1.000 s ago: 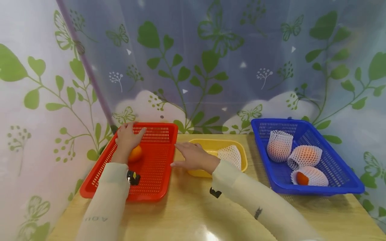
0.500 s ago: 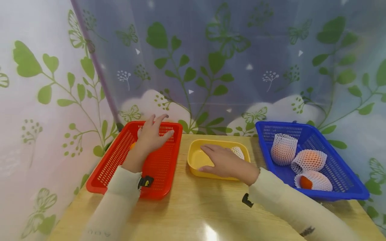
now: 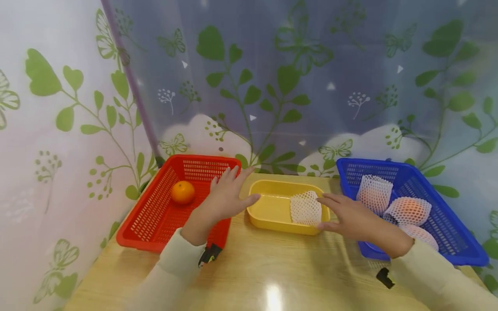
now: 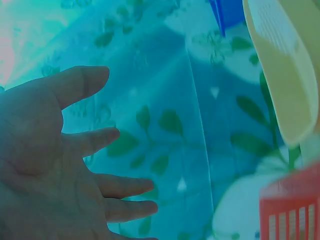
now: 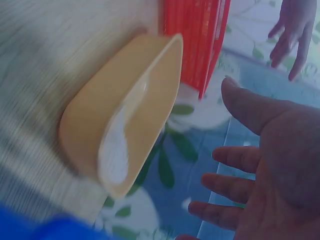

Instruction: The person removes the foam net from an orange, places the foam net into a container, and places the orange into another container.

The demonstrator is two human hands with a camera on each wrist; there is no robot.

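My left hand (image 3: 223, 196) hovers over the right side of the red basket (image 3: 142, 242), fingers spread and holding nothing. Inside that basket an orange (image 3: 183, 192) lies near the left wall. My right hand (image 3: 352, 218) hangs in the air between the yellow tray (image 3: 268, 224) and the blue basket (image 3: 461, 259), its fingers extended with nothing in them. A white foam net sleeve (image 3: 306, 208) lies at the right end of the yellow tray. In the left wrist view the left palm (image 4: 40, 150) is bare, and so is the right palm (image 5: 290, 165) in the right wrist view.
Several foam-netted fruits sit in the blue basket, among them an upright one (image 3: 374, 194) and one on its side (image 3: 410, 211); the right forearm partly covers another (image 3: 420, 235). A patterned curtain (image 3: 249, 86) stands behind the wooden table (image 3: 249, 276).
Both hands have moved right: the left from above the orange to the basket's right side, the right across the yellow tray toward the blue basket. The orange and the foam sleeve are now uncovered.
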